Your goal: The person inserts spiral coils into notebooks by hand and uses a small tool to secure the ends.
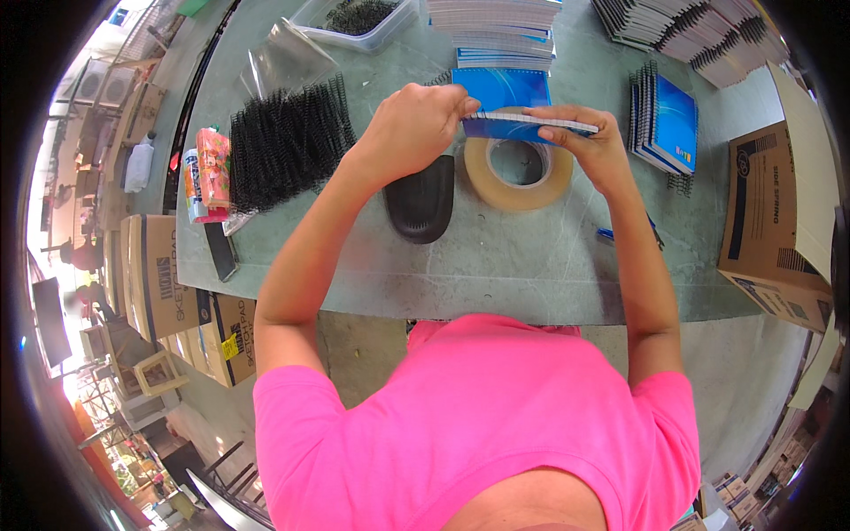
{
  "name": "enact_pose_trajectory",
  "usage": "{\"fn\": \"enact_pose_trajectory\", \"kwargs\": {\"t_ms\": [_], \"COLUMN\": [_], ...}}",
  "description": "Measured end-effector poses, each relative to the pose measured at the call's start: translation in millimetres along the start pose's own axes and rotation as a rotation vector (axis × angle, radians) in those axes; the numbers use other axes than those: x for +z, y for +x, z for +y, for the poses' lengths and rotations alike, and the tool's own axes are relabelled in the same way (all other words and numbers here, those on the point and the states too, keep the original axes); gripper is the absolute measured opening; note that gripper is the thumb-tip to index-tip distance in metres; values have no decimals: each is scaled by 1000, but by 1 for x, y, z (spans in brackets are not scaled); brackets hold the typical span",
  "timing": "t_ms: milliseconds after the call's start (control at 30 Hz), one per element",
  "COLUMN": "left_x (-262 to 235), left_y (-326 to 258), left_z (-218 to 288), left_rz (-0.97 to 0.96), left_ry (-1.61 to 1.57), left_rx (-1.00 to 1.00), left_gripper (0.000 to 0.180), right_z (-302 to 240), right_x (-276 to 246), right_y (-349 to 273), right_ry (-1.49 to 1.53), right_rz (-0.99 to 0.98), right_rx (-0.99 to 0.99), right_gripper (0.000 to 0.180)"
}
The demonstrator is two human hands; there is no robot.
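Note:
My right hand [591,137] grips the right end of a small notepad [509,126] with a blue cover and white pages. It is held edge-up above a large roll of clear tape [482,181]. At the pad's left end, my left hand [416,124] is closed in a pinch, with small dark loops beside the fingertips. What lies between those fingers is hidden. A black spiral coil [439,79] shows just beyond this hand. Behind the pad lies another blue-covered pad [509,87], in front of a tall stack of pads [496,26].
Black spiral coils [288,142] are heaped at left, beside a pink packet [212,168]. A clear tub [381,37] holds more coils. A dark rounded object [421,203] lies before my left hand. Bound notebooks [668,124] and an open carton [766,208] stand at right.

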State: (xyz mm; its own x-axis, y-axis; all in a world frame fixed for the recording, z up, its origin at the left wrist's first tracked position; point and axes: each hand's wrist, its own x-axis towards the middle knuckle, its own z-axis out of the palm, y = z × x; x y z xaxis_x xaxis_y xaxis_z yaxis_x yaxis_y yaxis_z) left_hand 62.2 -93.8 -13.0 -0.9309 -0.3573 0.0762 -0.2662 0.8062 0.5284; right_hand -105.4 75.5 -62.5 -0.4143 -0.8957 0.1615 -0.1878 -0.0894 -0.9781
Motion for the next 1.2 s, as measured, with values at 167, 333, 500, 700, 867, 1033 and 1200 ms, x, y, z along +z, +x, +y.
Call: {"fn": "enact_pose_trajectory", "kwargs": {"t_ms": [167, 333, 500, 700, 867, 1033, 1200], "left_x": [2, 2, 14, 29, 22, 5, 3], "left_y": [-5, -7, -26, -73, -75, -23, -15], "left_z": [6, 2, 18, -61, -55, -15, 7], "left_rz": [215, 206, 174, 46, -52, 341, 369], "left_ry": [2, 181, 366, 346, 206, 318, 332], "left_rx": [191, 278, 381, -30, -107, 336, 347], "left_gripper": [19, 22, 29, 51, 45, 23, 22], "right_z": [-3, -2, -3, -9, -1, -4, 2], "right_x": [4, 6, 8, 19, 17, 25, 23], "right_y": [-1, 2, 1, 4, 6, 6, 6], "right_ry": [-22, 44, -15, 10, 6, 7, -68], "right_rz": [15, 42, 42, 118, 138, 127, 164], "right_rx": [48, 75, 78, 93, 110, 57, 65], "right_gripper": [21, 24, 23, 21, 20, 20, 19]}}
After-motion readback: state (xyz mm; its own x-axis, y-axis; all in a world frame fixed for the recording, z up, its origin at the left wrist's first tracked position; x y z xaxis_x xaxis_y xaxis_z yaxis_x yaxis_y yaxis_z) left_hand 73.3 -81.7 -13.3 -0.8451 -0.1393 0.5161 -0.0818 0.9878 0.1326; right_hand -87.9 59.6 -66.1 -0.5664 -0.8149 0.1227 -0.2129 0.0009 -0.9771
